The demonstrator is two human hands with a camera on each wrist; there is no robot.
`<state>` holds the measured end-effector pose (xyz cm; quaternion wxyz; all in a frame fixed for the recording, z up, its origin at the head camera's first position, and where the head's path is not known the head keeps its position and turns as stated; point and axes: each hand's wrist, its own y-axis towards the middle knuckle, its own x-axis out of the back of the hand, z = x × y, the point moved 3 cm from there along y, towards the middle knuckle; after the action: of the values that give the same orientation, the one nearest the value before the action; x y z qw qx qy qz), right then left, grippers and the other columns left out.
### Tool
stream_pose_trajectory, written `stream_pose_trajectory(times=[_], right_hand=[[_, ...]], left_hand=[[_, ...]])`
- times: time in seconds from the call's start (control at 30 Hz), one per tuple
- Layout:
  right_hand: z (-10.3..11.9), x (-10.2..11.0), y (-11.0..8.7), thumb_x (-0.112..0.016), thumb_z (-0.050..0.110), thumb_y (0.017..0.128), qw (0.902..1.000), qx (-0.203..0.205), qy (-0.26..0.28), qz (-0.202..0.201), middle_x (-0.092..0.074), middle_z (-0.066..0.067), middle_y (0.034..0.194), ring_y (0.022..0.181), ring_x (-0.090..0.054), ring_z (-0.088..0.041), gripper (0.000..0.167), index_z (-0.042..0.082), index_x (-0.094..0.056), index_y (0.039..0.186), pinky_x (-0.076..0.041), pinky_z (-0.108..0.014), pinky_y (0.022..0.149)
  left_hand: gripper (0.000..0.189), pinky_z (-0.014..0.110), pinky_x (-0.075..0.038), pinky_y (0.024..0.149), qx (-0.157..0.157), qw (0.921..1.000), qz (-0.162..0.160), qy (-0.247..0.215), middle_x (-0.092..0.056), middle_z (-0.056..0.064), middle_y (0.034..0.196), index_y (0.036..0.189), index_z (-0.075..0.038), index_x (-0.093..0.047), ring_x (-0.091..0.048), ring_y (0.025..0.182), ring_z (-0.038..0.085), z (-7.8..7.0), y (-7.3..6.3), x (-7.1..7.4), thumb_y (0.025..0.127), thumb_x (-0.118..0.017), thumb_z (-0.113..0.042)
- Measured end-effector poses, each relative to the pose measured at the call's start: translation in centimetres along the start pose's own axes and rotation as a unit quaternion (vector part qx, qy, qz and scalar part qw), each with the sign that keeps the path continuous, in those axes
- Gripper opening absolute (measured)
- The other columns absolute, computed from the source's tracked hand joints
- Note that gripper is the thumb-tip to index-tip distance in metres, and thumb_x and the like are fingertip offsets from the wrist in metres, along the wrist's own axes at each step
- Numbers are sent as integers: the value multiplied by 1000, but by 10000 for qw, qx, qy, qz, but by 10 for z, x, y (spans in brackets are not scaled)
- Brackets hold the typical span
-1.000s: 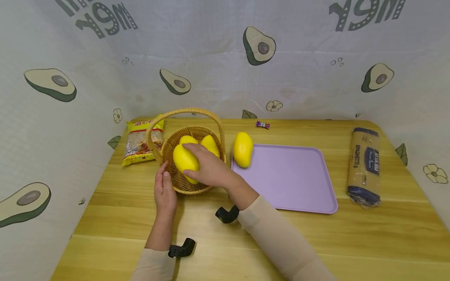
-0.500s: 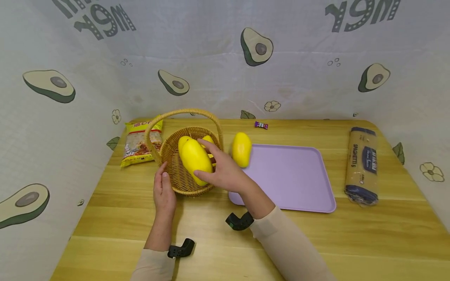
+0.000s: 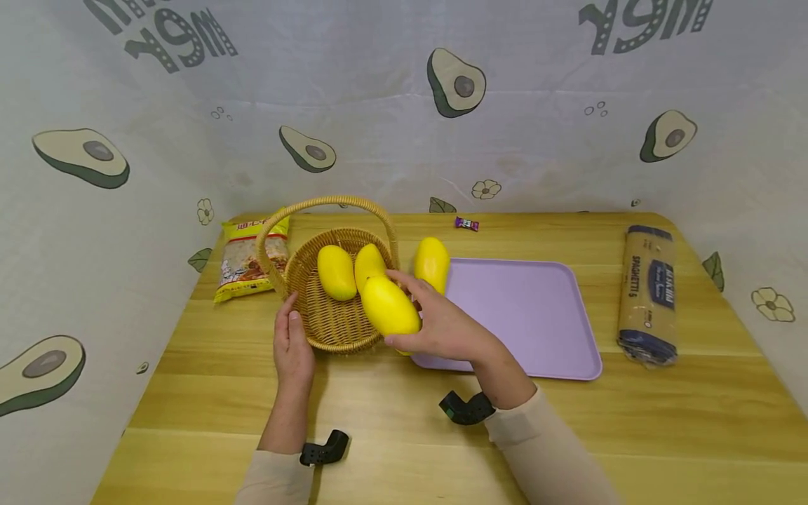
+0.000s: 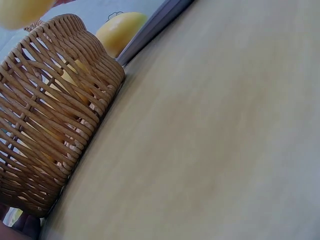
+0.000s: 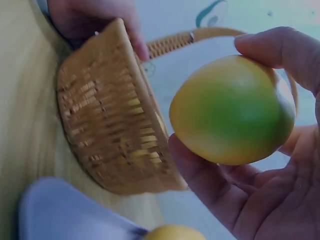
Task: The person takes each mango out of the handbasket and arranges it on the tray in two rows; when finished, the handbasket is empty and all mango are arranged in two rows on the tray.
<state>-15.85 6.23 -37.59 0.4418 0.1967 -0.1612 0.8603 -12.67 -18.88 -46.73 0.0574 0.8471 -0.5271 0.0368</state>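
My right hand (image 3: 451,324) grips a yellow mango (image 3: 389,306) between thumb and fingers, over the right rim of the wicker basket (image 3: 334,342). In the right wrist view, that mango (image 5: 232,110) shows a greenish end. Two more mangoes lie in the basket, one on the left (image 3: 337,272) and another beside it (image 3: 369,263), partly covered by the held one. My left hand (image 3: 294,351) rests against the basket's left side with its fingers fairly straight. Another mango (image 3: 432,263) lies at the left edge of a lilac tray (image 3: 524,315).
A yellow-edged food bag (image 3: 243,259) lies left of the basket, whose tall handle (image 3: 328,201) arches upward. At the right is a spaghetti packet (image 3: 648,294). A small purple-wrapped sweet (image 3: 467,224) sits near the table's back edge.
My right hand has lifted the mango from inside the basket and carried it rightward to the rim. The mangoes underneath are now uncovered. My left hand has stayed at the basket's side.
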Motion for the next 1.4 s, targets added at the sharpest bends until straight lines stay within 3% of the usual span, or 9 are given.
stream_pose_trajectory(times=[0.27,0.5,0.7,0.9,1.0,1.13,1.23,1.4], right_hand=[[-15,31,-15,-81,29,83,9990,-379,-249,17,-53,-15,143,114,-58,-28,97,27,-24,161,-50,-43,95],[-31,58,-21,-83,34,81,9926,-865,-311,-794,-38,-19,153,114,-54,-35,101,26,-23,162,-50,-42,88],[-47,79,-27,-78,33,87,9824,-1273,-284,-1338,-45,-21,145,107,-57,-37,99,28,-15,163,-51,-38,81],[-58,94,-30,-73,30,91,9725,-1438,-127,-1825,-42,-26,147,111,-54,-43,98,36,-7,164,-50,-43,84],[-63,99,-31,-65,32,97,9677,-1442,20,-2066,-39,-29,147,115,-50,-45,90,38,-4,164,-50,-45,86],[-68,102,-31,-43,34,106,9642,-1428,271,-2217,-29,-29,153,119,-42,-47,72,37,0,164,-45,-47,88],[-71,103,-31,-32,28,106,9639,-1395,532,-2206,-20,-26,159,124,-35,-47,68,36,3,163,-39,-52,93],[-76,108,-33,-37,22,101,9589,-1636,344,-2292,-23,-28,158,125,-36,-48,77,38,7,162,-38,-55,96]], left_hand=[[44,51,-18,127,29,10000,-5,32,-37,9,164,152,-15,-46,-26,155,29,-1,-1,2,112,-34,-30],[45,50,-18,127,76,9999,-13,80,-37,8,164,152,-15,-47,-26,155,28,0,-2,3,112,-34,-31],[44,51,-18,127,117,9999,-9,58,-37,9,164,152,-15,-46,-26,155,29,0,-3,3,112,-33,-31],[45,54,-18,127,157,9999,11,40,-35,8,165,152,-14,-46,-24,156,30,1,-2,1,113,-33,-31],[46,52,-18,127,150,9999,31,40,-36,7,165,152,-15,-46,-25,156,28,1,0,0,112,-33,-33],[46,52,-18,127,143,9999,80,54,-36,7,165,153,-16,-46,-25,156,29,1,2,-1,112,-32,-35],[46,54,-17,127,168,9998,72,54,-35,8,165,153,-15,-45,-25,156,30,1,2,-1,112,-32,-34],[45,53,-17,128,124,9999,40,38,-35,9,165,152,-14,-46,-24,156,30,0,1,1,112,-33,-32]])
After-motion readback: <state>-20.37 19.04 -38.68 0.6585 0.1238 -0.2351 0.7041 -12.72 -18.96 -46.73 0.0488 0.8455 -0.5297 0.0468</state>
